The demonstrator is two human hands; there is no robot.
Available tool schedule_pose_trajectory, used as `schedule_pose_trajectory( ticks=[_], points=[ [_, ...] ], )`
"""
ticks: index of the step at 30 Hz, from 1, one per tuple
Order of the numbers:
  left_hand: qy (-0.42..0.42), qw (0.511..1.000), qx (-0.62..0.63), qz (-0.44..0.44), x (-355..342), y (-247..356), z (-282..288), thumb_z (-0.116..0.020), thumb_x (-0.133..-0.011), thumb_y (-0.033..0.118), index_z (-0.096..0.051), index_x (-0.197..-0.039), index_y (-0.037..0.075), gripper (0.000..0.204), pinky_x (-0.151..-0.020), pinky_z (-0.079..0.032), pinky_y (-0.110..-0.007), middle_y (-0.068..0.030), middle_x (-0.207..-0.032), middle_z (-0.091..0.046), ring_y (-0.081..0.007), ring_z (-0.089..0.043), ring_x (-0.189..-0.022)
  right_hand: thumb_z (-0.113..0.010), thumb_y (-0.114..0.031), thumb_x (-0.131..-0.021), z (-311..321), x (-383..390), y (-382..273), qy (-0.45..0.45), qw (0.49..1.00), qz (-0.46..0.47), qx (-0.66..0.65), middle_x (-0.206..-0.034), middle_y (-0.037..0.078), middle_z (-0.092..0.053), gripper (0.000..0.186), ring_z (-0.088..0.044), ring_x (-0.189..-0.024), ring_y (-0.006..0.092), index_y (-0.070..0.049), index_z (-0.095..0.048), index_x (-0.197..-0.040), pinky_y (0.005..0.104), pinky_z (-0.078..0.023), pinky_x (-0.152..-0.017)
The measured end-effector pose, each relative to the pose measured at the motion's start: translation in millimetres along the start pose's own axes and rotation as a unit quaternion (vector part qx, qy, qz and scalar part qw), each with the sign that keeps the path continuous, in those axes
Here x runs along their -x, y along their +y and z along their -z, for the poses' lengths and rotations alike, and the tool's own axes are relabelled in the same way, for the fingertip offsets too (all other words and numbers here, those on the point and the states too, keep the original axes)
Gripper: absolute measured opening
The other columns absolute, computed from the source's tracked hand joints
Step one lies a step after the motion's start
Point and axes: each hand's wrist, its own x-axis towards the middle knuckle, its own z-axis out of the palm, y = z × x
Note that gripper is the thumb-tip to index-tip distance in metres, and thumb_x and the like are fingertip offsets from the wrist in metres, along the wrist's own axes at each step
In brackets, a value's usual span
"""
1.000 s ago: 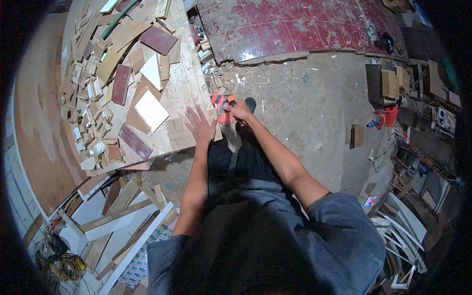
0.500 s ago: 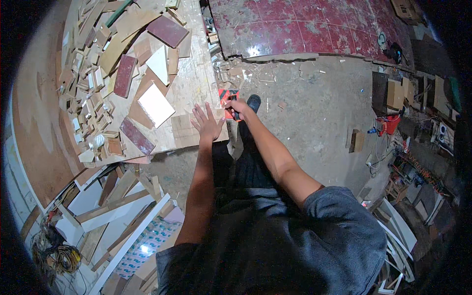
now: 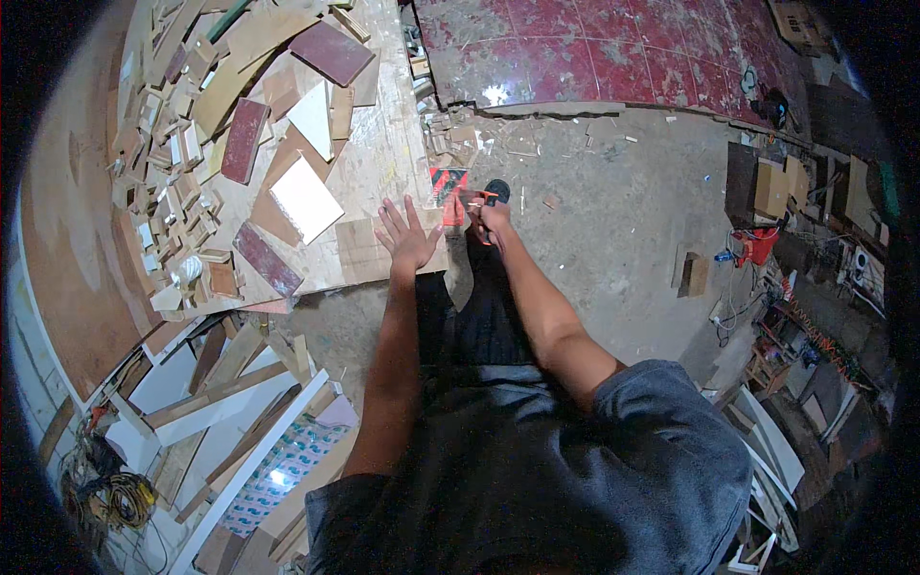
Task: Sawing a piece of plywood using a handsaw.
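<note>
My left hand (image 3: 407, 235) lies spread on a pale wooden board (image 3: 362, 259) at the right edge of the cluttered plywood worktable (image 3: 385, 163). My right hand (image 3: 494, 220) grips the orange-and-black handle of a handsaw, whose red, black-striped blade (image 3: 448, 192) is beside the table edge, just right of my left fingers. The blade and the right fingers are somewhat smeared by motion. Wood offcuts (image 3: 196, 144), maroon panels (image 3: 244, 142) and white pieces (image 3: 307, 196) cover the left part of the table. My dark shoe (image 3: 497, 187) shows partly behind the saw handle.
A red tiled slab (image 3: 594, 57) borders the dusty concrete floor (image 3: 623, 211) beyond. Along the right stand boards (image 3: 771, 187), a red tool (image 3: 759, 244), cables and a coiled hose (image 3: 815, 335). Stacked offcuts (image 3: 206, 431) and coiled cords (image 3: 125, 494) lie at the lower left.
My right hand has moved rightward with the saw, away from the table edge. My left hand stays spread on the board. The whole view has shifted slightly.
</note>
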Motion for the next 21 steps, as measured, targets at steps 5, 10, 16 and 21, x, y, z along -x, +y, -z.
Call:
schedule_pose_trajectory(
  ticks=[5,10,16,21],
  points=[
    [0.018,1.0,-0.002,0.018,5,-19,-5,-0.055,-0.088,0.069,0.013,-0.16,0.015,0.113,-0.111,0.007,-0.074,-0.027,-0.16,0.028,-0.0467,0.024,-0.148,-0.075,-0.016,-0.077,7,42,-17,0.055,0.955,0.094,0.277,-0.084,0.008,-0.073,0.024,-0.066,-0.066,0.0164,-0.002,-0.073,-0.097,0.0342,-0.05,-0.056],
    [0.016,1.0,-0.006,-0.006,1,0,-1,-0.054,-0.089,0.07,0.013,-0.16,0.014,0.112,-0.11,0.007,-0.074,-0.0278,-0.16,0.027,-0.048,0.023,-0.148,-0.09,-0.036,-0.072,42,20,-11,0.183,0.795,0.261,0.516,-0.091,0.01,-0.074,0.049,-0.069,-0.079,0.0168,-0.001,-0.074,-0.103,0.0334,-0.053,-0.073],
    [0.113,0.993,-0.006,-0.042,17,-7,-7,-0.056,-0.089,0.068,0.005,-0.161,0.013,0.109,-0.111,0.003,-0.074,-0.0264,-0.162,0.022,-0.048,0.018,-0.15,-0.084,-0.023,-0.081,56,7,-6,0.042,0.875,0.23,0.423,-0.085,0.005,-0.074,0.03,-0.069,-0.073,0.0132,0.001,-0.074,-0.096,0.0316,-0.054,-0.069],
    [0.206,0.961,0.089,-0.159,34,-3,5,-0.071,-0.081,0.059,-0.016,-0.159,0.008,0.109,-0.116,-0.006,-0.069,-0.0269,-0.165,-0.004,-0.0464,-0.005,-0.152,-0.083,-0.021,-0.082,45,13,5,-0.007,0.903,0.229,0.364,-0.082,0.002,-0.073,0.022,-0.066,-0.072,0.0107,-0.003,-0.074,-0.091,0.03,-0.052,-0.068]
  ],
)
